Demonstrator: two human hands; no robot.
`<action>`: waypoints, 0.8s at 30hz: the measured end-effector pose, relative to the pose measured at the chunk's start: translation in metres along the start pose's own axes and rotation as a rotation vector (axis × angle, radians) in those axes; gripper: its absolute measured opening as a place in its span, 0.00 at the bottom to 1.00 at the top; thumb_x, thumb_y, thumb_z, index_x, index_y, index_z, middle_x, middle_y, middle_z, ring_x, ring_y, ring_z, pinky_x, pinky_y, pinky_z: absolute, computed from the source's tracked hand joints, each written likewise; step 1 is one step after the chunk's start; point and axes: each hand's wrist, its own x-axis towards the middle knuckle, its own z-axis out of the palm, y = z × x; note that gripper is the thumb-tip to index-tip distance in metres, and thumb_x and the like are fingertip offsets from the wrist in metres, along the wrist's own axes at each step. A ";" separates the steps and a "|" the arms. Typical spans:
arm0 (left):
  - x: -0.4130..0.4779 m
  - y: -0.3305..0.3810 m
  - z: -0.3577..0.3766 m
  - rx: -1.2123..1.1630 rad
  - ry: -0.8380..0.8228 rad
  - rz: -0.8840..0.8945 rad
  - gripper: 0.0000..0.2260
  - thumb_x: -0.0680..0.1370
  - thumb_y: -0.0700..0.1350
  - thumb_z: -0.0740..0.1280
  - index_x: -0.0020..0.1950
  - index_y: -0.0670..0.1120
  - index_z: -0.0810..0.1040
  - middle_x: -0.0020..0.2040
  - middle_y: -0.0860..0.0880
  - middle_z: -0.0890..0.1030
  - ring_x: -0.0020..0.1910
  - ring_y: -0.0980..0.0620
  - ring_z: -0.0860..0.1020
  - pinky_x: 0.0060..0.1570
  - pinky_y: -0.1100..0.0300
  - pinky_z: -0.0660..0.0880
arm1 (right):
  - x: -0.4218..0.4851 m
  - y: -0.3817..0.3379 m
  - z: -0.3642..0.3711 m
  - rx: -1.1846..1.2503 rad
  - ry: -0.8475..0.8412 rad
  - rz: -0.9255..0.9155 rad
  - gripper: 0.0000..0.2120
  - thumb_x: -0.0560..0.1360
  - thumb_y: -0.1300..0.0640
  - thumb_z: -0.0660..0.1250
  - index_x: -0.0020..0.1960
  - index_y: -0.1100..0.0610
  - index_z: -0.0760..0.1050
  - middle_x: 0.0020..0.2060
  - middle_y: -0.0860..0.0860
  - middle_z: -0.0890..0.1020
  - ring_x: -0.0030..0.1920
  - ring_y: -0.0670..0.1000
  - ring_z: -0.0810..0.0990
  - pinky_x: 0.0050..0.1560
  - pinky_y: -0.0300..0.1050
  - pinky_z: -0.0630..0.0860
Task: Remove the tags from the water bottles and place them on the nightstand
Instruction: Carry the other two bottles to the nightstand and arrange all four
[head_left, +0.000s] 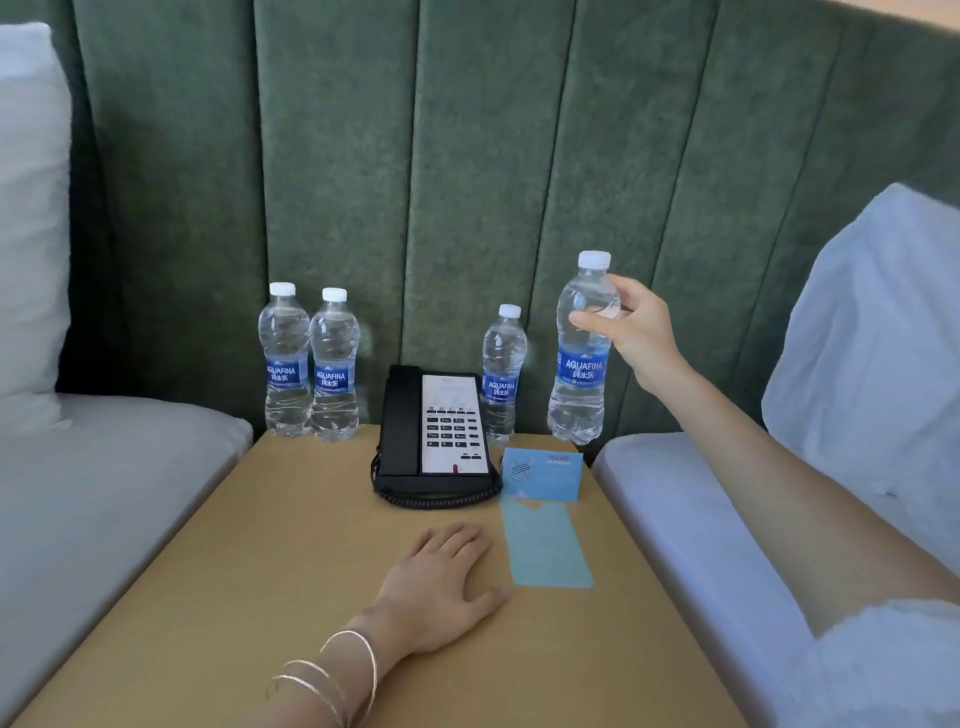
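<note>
**A right hand (631, 332) grips a water bottle (579, 384) over the far right corner of a hotel nightstand (311, 545), with no tag on its neck.**

Fingers and thumb curl round the bottle's upper part; whether its base touches the wood or hangs just above it cannot be told. The left hand (441, 587) lies flat on the near middle of the top, fingers straight, holding nothing. A blue tag (548, 545) lies flat just to its right, near a blue card (543, 475) beside the telephone (436, 431). The bottle would best go down upright, in from the edge and clear of the third bottle (501, 374) to its left. Two more bottles (284, 364) stand at the far left. The tan top sits between two white beds (104, 493), against a green padded headboard (467, 182).
</note>
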 end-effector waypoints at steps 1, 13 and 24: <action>0.002 -0.002 0.000 -0.014 0.013 0.008 0.44 0.62 0.72 0.37 0.75 0.55 0.56 0.76 0.59 0.54 0.74 0.61 0.49 0.72 0.61 0.41 | 0.007 0.010 0.000 -0.004 0.012 0.010 0.28 0.64 0.60 0.78 0.62 0.55 0.74 0.53 0.49 0.82 0.52 0.46 0.80 0.53 0.47 0.78; 0.013 -0.009 0.003 -0.084 0.088 0.030 0.39 0.64 0.70 0.40 0.74 0.60 0.56 0.74 0.64 0.54 0.73 0.65 0.48 0.70 0.66 0.39 | 0.054 0.109 0.034 0.020 0.042 0.120 0.26 0.63 0.61 0.78 0.55 0.52 0.70 0.52 0.52 0.81 0.50 0.49 0.81 0.51 0.49 0.79; 0.013 -0.009 0.003 -0.086 0.074 0.020 0.38 0.64 0.70 0.41 0.73 0.61 0.57 0.74 0.65 0.53 0.73 0.66 0.47 0.72 0.65 0.40 | 0.057 0.130 0.043 0.065 -0.165 0.255 0.33 0.68 0.63 0.74 0.67 0.49 0.62 0.59 0.49 0.75 0.55 0.49 0.77 0.48 0.54 0.78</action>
